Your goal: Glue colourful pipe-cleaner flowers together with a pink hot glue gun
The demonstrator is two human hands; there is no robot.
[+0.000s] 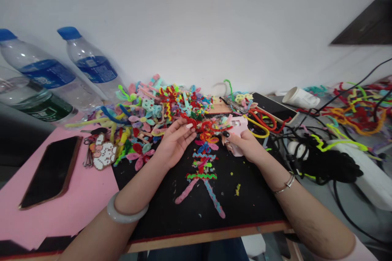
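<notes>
Blue bottle label: writing illegible. Pipe-cleaner figure lies on black-topped desk, long axis wall-to-wearer, legs nearest wearer. Right hand grip encloses glue gun; left hand grip, beside red pipe cleaner, cannot be determined.

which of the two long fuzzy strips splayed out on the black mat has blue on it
The right-hand strip below the wavy green band: it is mostly blue with a pink tip, while the left-hand strip looks pink throughout.
</notes>
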